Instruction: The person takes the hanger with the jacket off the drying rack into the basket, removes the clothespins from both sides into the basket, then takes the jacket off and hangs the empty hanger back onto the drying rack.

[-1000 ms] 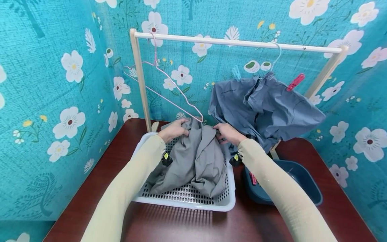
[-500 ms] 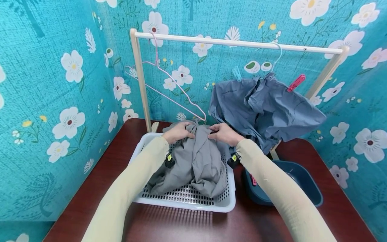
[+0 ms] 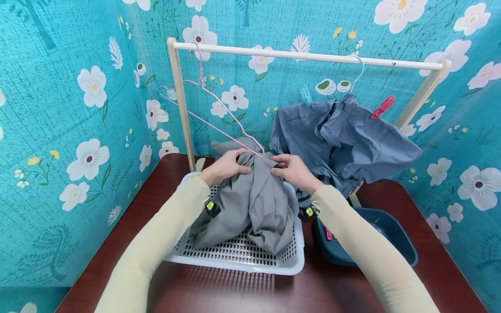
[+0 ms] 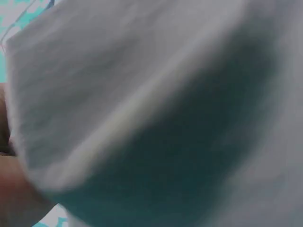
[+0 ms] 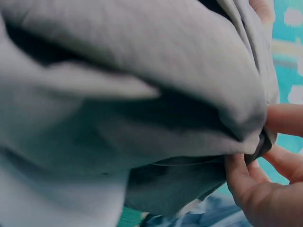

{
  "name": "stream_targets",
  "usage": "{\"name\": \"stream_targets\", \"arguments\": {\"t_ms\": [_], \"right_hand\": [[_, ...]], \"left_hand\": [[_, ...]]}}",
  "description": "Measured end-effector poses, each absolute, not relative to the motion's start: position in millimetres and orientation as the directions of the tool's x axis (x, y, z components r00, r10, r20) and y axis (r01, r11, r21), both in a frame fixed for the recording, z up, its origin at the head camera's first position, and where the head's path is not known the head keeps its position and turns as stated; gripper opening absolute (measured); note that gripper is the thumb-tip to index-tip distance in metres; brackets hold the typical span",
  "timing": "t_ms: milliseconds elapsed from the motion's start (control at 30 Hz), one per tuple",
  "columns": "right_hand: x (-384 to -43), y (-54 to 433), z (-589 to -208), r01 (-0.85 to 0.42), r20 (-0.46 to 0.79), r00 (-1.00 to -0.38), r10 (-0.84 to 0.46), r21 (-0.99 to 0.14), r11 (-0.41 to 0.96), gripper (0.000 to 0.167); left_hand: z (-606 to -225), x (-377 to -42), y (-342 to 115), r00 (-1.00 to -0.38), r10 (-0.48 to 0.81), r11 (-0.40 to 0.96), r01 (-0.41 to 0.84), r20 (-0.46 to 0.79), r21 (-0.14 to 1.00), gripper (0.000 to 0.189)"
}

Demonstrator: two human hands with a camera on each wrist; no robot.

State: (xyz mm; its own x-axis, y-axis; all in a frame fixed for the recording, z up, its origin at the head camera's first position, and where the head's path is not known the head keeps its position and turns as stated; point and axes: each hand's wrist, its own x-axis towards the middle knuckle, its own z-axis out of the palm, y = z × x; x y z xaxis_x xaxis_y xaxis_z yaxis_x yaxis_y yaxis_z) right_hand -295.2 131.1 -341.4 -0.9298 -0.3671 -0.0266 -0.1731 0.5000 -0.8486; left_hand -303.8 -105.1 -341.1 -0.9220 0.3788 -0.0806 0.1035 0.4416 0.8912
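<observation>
Head cam: bright, soft, even light, mostly sharp. Pale glare on the table (image 3: 235, 300) in front of the basket (image 3: 235, 266), w/ dark stripes right by its front rim (shadow or reflection, can't tell). Tiny glint in the navy tub (image 3: 395, 230) to the basket's R. Wide-angle stretch twd frame edges, esp. the sleeves (image 3: 156, 234) nearer than the basket. Soft fold shadows on the grey cloth (image 3: 270, 204) in the basket. L wrist cam: dim, cloth badly out of focus, big dark-teal shadow. R wrist cam: cloth blurry, deep fold shadows, right hand (image 5: 277, 196) fairly crisp, bg brighter.
</observation>
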Motion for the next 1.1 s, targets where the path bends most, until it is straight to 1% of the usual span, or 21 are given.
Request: {"name": "stream_targets", "arguments": {"t_ms": [100, 200, 267, 400, 500, 567, 633, 733, 800, 867, 933, 1033, 1100], "right_hand": [[-280.5, 136.8, -340.1, -0.232, -0.04, -0.898, -0.438, -0.802, 0.551, 0.041], [-269.5, 137.9, -342.8, -0.274, -0.102, -0.842, -0.53, -0.765, 0.583, 0.04], [-266.3, 136.8, -345.6, -0.281, -0.157, -0.807, -0.57, -0.747, 0.603, 0.041], [-264.6, 131.4, -353.1, -0.274, -0.258, -0.745, -0.615, -0.722, 0.636, 0.041], [-263.1, 126.1, -358.4, -0.307, -0.305, -0.703, -0.642, -0.684, 0.661, 0.038], [-264.2, 122.8, -361.6, -0.345, -0.336, -0.666, -0.666, -0.654, 0.674, 0.031], [-265.0, 120.9, -362.3, -0.371, -0.365, -0.626, -0.689, -0.639, 0.674, 0.027], [-266.8, 122.4, -358.6, -0.331, -0.411, -0.59, -0.694, -0.661, 0.673, 0.029], [-268.5, 126.4, -353.1, -0.282, -0.421, -0.604, -0.677, -0.681, 0.676, 0.034], [-270.8, 132.1, -346.9, -0.234, -0.413, -0.646, -0.641, -0.693, 0.682, 0.036], [-274.8, 138.5, -342.6, -0.222, -0.375, -0.696, -0.612, -0.698, 0.68, 0.034], [-280.3, 147.8, -339.6, -0.207, -0.313, -0.774, -0.551, -0.696, 0.687, 0.03], [-284.5, 153.0, -341.6, -0.204, -0.272, -0.823, -0.499, -0.679, 0.706, 0.029]], "left_hand": [[-341.2, -288.8, -109.7, -0.878, 0.464, 0.481, 0.138, -0.118, 0.866, 0.063], [-346.4, -275.2, -113.2, -0.82, 0.547, 0.551, 0.201, -0.169, 0.81, 0.064], [-349.5, -269.4, -111.2, -0.784, 0.587, 0.601, 0.253, -0.203, 0.758, 0.064], [-359.4, -265.0, -101.9, -0.723, 0.642, 0.641, 0.321, -0.257, 0.697, 0.053], [-368.4, -262.6, -95.2, -0.688, 0.657, 0.653, 0.315, -0.308, 0.688, 0.044], [-373.6, -261.1, -92.0, -0.675, 0.654, 0.668, 0.3, -0.343, 0.681, 0.043], [-377.7, -259.4, -89.7, -0.665, 0.647, 0.676, 0.276, -0.372, 0.683, 0.044], [-380.3, -258.0, -90.0, -0.66, 0.635, 0.694, 0.258, -0.402, 0.672, 0.05], [-375.9, -257.3, -93.4, -0.663, 0.623, 0.708, 0.251, -0.415, 0.661, 0.055], [-366.7, -258.0, -98.1, -0.675, 0.607, 0.722, 0.249, -0.419, 0.646, 0.053], [-355.5, -260.4, -103.6, -0.701, 0.584, 0.733, 0.241, -0.408, 0.636, 0.046], [-343.3, -267.3, -113.0, -0.762, 0.536, 0.742, 0.221, -0.363, 0.632, 0.033], [-341.1, -272.5, -120.1, -0.807, 0.492, 0.766, 0.225, -0.325, 0.603, 0.027]]}}
